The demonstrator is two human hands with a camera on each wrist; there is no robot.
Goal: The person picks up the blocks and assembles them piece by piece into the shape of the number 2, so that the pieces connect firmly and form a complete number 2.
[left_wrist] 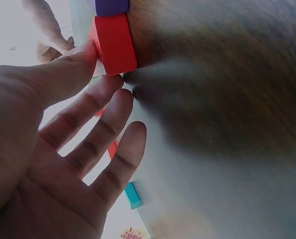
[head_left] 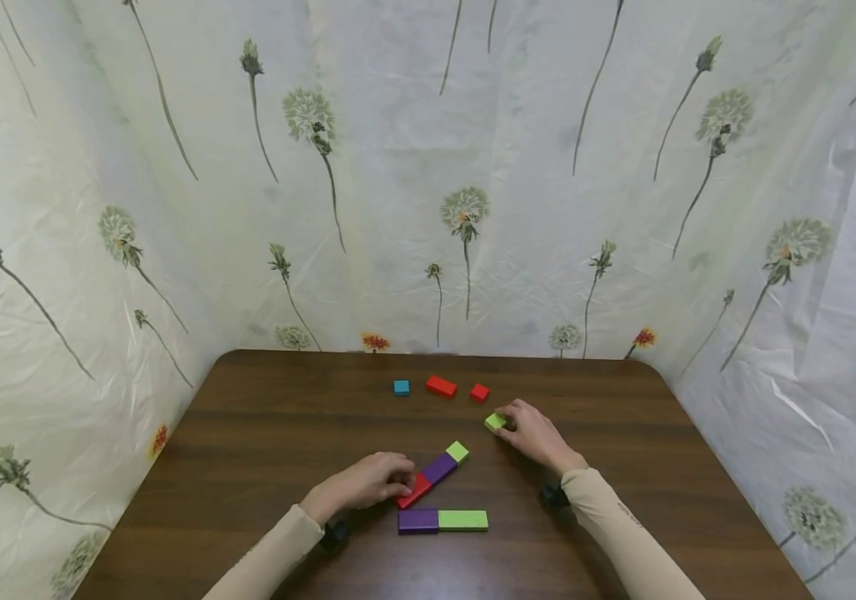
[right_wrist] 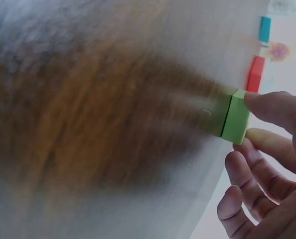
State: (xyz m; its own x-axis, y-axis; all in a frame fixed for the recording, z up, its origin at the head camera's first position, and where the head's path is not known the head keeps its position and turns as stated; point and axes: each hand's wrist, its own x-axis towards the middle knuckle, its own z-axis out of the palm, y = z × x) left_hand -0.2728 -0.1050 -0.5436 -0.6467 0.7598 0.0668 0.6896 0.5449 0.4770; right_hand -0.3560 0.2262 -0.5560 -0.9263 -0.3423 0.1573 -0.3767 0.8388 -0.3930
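Note:
My left hand (head_left: 367, 482) holds the lower end of a red block (left_wrist: 117, 44), thumb on its side and index fingertip at its end. That block forms a slanting row with a purple block (head_left: 439, 468) and a small light green block (head_left: 458, 452). My right hand (head_left: 537, 435) pinches another light green block (right_wrist: 236, 118) by thumb and index finger, close over the table to the right of the row. The other right fingers are loosely bent. Below the slanting row, a second purple block (head_left: 417, 522) lies end to end with a longer light green block (head_left: 463, 520).
Toward the back of the brown wooden table (head_left: 285, 417) lie a small blue block (head_left: 401, 387), a longer red block (head_left: 441, 386) and a small red block (head_left: 479, 392). A pale curtain (head_left: 397, 150) printed with dandelions hangs behind the table and along both sides.

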